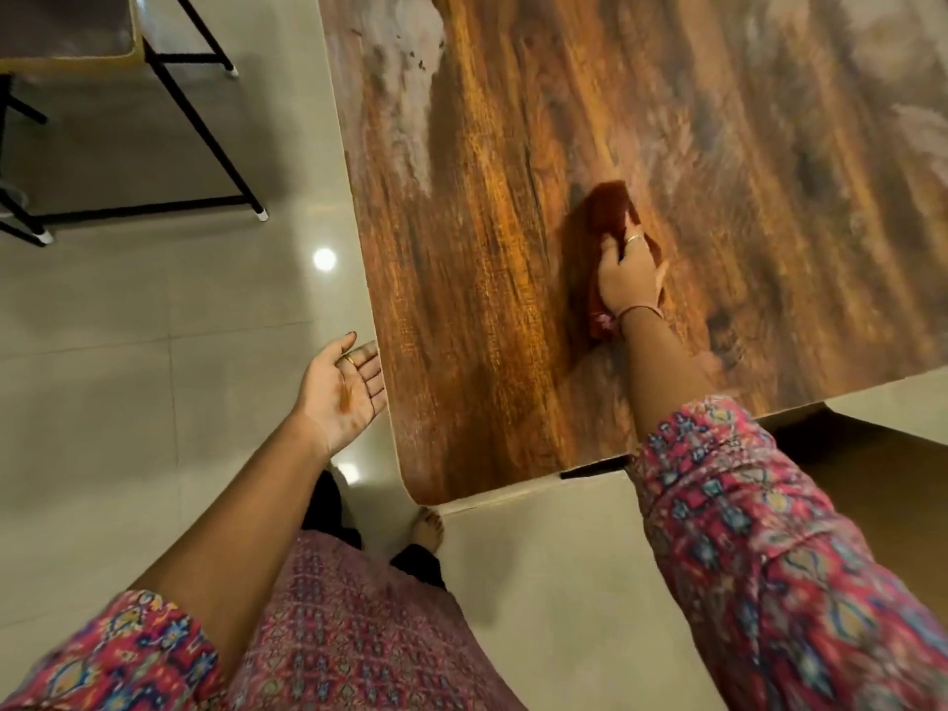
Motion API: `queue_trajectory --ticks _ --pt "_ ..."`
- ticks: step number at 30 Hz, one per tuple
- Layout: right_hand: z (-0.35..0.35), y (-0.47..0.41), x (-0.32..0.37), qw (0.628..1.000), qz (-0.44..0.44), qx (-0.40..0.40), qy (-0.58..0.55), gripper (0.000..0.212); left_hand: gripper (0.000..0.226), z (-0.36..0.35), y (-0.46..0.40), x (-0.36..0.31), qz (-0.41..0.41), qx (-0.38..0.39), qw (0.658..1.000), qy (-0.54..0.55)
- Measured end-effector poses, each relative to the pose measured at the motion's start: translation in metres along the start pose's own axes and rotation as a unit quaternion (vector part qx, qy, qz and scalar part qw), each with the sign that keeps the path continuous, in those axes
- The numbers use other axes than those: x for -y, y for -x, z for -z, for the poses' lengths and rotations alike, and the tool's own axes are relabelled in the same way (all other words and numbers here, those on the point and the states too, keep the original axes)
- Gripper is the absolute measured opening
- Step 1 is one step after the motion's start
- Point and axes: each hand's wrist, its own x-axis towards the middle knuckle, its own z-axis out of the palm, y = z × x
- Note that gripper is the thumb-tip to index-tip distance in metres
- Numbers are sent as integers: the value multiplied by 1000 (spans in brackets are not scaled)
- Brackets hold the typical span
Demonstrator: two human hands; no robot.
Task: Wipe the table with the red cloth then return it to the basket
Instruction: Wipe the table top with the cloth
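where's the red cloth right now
In the head view the red cloth lies on the wooden table, right of centre, bunched under the right hand that presses on it.

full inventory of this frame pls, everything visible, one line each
table: 1, brown wood-grain top with pale patches, fills the upper right
red cloth: 1, dark red, bunched on the table under the right hand
metal-frame furniture: 1, black legs with white feet, dark top with a yellowish edge, upper left on the floor
floor: pale glossy tiles, with a bright light reflection left of the table
basket: not in view
foot: 1, bare, below the table's near corner
left hand: open, palm up, empty, beside the table's left edge
right hand: on the table, fingers curled over the red cloth
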Motion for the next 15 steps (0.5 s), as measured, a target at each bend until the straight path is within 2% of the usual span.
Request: queue_trajectory --ticks 6,8,11,15 --pt "-30 21 47 995 -60 -75 42 50 43 4 -6 -52 43 -10 999 -1" --pt "-56 44 83 997 12 -59 54 49 45 3 -9 -70 57 -4 998 -6" --pt "-97 76 141 986 148 8 78 47 49 -2 -16 -97 65 8 998 -14" --pt "-120 85 180 976 188 39 99 46 55 -16 -24 -125 74 22 996 -41"
